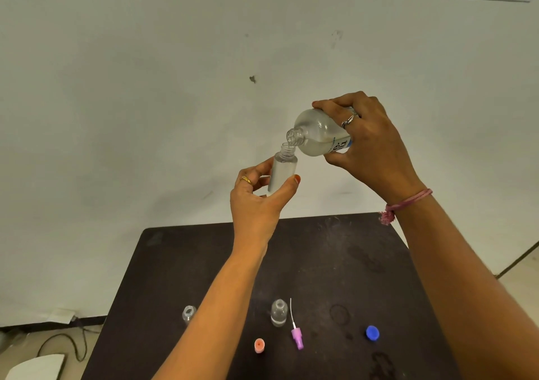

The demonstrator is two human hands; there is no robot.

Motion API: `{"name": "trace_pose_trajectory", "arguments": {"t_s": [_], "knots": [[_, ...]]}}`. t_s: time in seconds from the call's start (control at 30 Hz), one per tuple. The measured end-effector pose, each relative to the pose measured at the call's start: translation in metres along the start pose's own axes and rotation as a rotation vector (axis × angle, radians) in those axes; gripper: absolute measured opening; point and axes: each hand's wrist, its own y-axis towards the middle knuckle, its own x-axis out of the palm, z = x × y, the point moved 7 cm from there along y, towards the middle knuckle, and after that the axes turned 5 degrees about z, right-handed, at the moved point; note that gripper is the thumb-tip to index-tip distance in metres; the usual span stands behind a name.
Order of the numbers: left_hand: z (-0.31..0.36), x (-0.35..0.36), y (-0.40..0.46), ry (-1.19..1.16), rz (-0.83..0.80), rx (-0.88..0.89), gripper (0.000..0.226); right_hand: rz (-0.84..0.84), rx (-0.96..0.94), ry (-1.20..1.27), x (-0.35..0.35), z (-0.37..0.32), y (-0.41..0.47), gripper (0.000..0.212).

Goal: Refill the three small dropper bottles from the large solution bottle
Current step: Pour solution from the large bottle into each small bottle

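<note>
Two bottles are held in the air above the far edge of the tabletop (pixel 180 263). The large solution bottle (pixel 316 134) is gripped around its body by the right hand (pixel 370 146) and is tipped with its open neck touching, or just above, the mouth of the small dropper bottle (pixel 283 171). This small bottle is held upright between the thumb and fingers of the left hand (pixel 256 198).

Both bottles seem to be of clear thin plastic, so they are judged light and a little soft; a hard squeeze could push liquid out. If wet, the walls may be slippery. A hold at the middle of the body is probably the safest.

Near the front edge, two other small bottles (pixel 278 312) (pixel 189 313) are standing open, the left one partly hidden by the forearm. A pink cap (pixel 259 345), a purple spray top (pixel 297 337) and a blue cap (pixel 372 333) are lying close by. The dark surface looks scratched and stained. A pale wall is seen behind, and cables on the floor at the left.
</note>
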Motion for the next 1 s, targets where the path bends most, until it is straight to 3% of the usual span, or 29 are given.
{"name": "trace_pose_trajectory", "arguments": {"t_s": [0.57, 1.0], "knots": [[0.001, -0.004, -0.003, -0.007, 0.009, -0.004, 0.037, -0.008, 0.045, 0.019, 0.002, -0.003, -0.004, 0.073], [0.001, -0.018, -0.001, -0.012, 0.042, -0.023, 0.040, -0.095, 0.328, 0.264, 0.027, -0.007, -0.026, 0.077]]}}
